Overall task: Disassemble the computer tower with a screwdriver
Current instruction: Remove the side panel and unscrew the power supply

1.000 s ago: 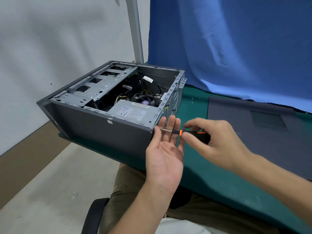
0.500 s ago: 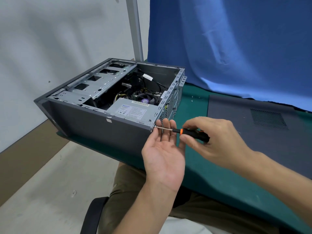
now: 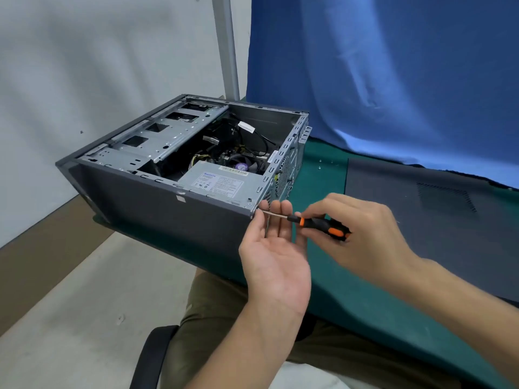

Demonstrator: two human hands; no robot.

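The grey computer tower (image 3: 168, 214) lies on its side with its open side up, showing a silver power supply (image 3: 219, 182), a drive cage and cables. My right hand (image 3: 356, 237) grips a black and orange screwdriver (image 3: 317, 224). Its shaft tip sits at the tower's near rear corner, at the top edge. My left hand (image 3: 273, 254) is held palm up with straight fingers just under the shaft, fingertips against the tower's rear edge.
The tower's removed grey side panel (image 3: 421, 209) lies flat on the green table (image 3: 323, 178) to the right. Small loose screws (image 3: 320, 167) rest behind the tower. A blue cloth hangs behind. The table's front edge is near my lap; a chair arm (image 3: 148, 357) shows below.
The screwdriver tip has come up to the tower's corner, and more of its handle shows beyond my right fingers. My left hand stays cupped beneath the shaft, shifted slightly upward.
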